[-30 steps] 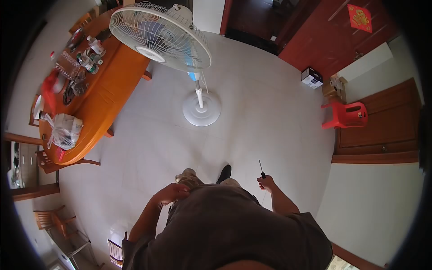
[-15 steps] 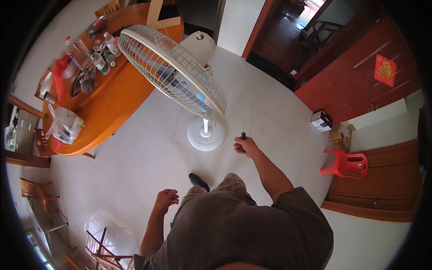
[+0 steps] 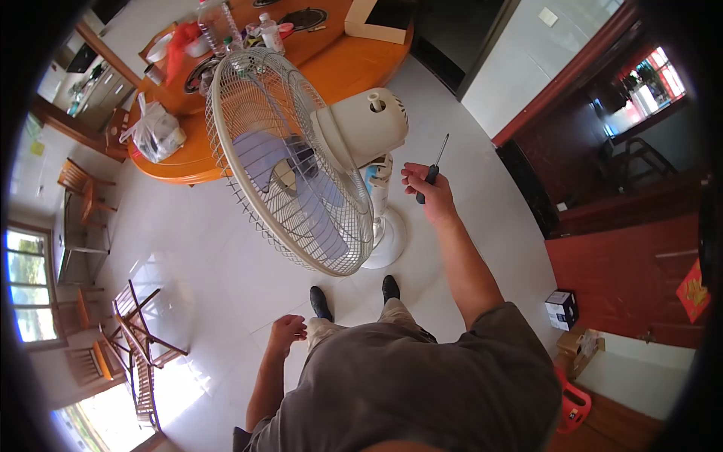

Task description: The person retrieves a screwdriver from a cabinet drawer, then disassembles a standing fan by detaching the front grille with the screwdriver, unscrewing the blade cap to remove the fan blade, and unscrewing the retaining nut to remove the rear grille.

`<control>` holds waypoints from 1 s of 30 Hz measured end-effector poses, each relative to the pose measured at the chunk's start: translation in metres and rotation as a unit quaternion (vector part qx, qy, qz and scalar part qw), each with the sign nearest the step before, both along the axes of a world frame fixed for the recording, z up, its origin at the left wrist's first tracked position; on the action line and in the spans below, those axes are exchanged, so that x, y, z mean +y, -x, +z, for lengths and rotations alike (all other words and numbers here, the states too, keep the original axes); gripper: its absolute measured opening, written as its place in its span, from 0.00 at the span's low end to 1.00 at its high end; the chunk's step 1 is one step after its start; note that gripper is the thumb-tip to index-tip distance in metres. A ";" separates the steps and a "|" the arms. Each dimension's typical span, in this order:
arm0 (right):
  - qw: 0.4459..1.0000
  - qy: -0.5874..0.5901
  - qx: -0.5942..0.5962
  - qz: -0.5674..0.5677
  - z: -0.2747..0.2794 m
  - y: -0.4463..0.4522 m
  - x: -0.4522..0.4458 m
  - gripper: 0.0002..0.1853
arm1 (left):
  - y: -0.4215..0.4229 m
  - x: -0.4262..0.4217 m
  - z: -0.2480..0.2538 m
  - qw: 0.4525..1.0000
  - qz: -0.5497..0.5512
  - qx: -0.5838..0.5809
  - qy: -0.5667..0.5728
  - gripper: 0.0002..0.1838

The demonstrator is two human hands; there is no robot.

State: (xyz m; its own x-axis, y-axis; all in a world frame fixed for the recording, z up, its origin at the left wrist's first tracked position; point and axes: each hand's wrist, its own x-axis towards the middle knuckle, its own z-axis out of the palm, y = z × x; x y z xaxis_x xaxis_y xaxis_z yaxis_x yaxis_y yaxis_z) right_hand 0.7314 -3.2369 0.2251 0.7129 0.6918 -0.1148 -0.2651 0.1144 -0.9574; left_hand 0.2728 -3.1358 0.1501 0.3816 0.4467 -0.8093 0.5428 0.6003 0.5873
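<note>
A white standing fan (image 3: 361, 128) is right in front of me, its wire cage tilted to the left and its motor housing facing right. Behind the cage, bluish blades show through. The round base (image 3: 388, 245) rests on the tiled floor beyond my feet. My right hand (image 3: 431, 190) grips the black handle of a screwdriver (image 3: 427, 185), its thin shaft pointing up, just right of the fan's pole. Low on the left, my left hand (image 3: 288, 331) hangs near my thigh with fingers curled; whether it holds anything small cannot be made out.
An orange wooden table (image 3: 199, 162) with bottles and a plastic bag (image 3: 157, 134) stands behind the fan at left. Folded wooden chairs (image 3: 135, 339) are at lower left. A small box (image 3: 562, 309) and a red plastic stool (image 3: 574, 403) are at right, by a red door (image 3: 617, 264).
The fan now appears larger and closer, and the view has swung to the right. My right hand has come up beside the fan's pole, still with the screwdriver. My left hand stays low.
</note>
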 end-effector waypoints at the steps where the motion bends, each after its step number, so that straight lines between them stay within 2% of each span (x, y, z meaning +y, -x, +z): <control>1: 0.999 -0.013 -0.024 0.027 0.008 -0.006 0.004 0.17 | -0.003 -0.022 -0.001 1.000 0.009 0.003 0.012 0.14; 4: 0.991 0.028 -0.106 0.070 0.032 -0.012 0.018 0.15 | -0.012 -0.070 0.006 1.000 0.011 0.014 0.017 0.16; 7: 0.963 -0.020 -0.263 0.049 0.064 0.001 0.014 0.15 | -0.021 -0.096 0.027 0.999 0.037 0.010 -0.003 0.16; 10: 0.933 -0.113 -0.336 0.057 0.111 0.032 -0.013 0.09 | -0.034 -0.111 0.070 0.995 0.009 -0.013 -0.101 0.16; 12: 0.938 -0.114 -0.247 0.215 0.131 0.060 -0.036 0.07 | -0.044 -0.115 0.117 0.988 -0.017 -0.064 -0.140 0.20; 13: 0.922 -0.078 -0.223 0.308 0.137 0.077 -0.045 0.06 | -0.049 -0.116 0.138 0.983 -0.033 -0.090 -0.159 0.22; 15: 0.852 0.011 -0.280 0.443 0.146 0.121 -0.052 0.13 | -0.059 -0.122 0.171 0.946 -0.038 -0.198 -0.255 0.27; 16: 0.824 0.004 -0.303 0.479 0.145 0.145 -0.054 0.14 | -0.063 -0.123 0.180 0.919 -0.036 -0.252 -0.302 0.30; 17: 0.801 0.036 -0.280 0.529 0.150 0.166 -0.058 0.15 | -0.066 -0.124 0.184 0.903 -0.043 -0.270 -0.332 0.31; 18: 0.790 0.012 -0.272 0.549 0.139 0.187 -0.061 0.16 | -0.066 -0.125 0.187 0.887 -0.048 -0.285 -0.360 0.32; 19: 0.758 0.020 -0.312 0.572 0.128 0.203 -0.063 0.16 | -0.066 -0.128 0.189 0.870 -0.053 -0.299 -0.388 0.34; 22: 0.716 0.040 -0.318 0.621 0.102 0.243 -0.071 0.18 | -0.060 -0.141 0.187 0.912 0.024 -0.289 -0.290 0.24; 24: 0.691 0.083 -0.294 0.655 0.100 0.253 -0.077 0.20 | -0.049 -0.150 0.174 0.934 0.102 -0.280 -0.197 0.26; 25: 0.681 0.089 -0.311 0.657 0.087 0.253 -0.082 0.24 | -0.047 -0.151 0.173 0.920 0.124 -0.278 -0.248 0.28; 27: 0.690 0.072 -0.348 0.631 0.078 0.237 -0.092 0.26 | -0.037 -0.153 0.161 0.899 0.231 -0.325 -0.183 0.28; 30: 0.793 0.142 -0.318 0.500 0.077 0.183 -0.098 0.23 | -0.006 -0.151 0.138 0.880 0.346 -0.307 -0.110 0.27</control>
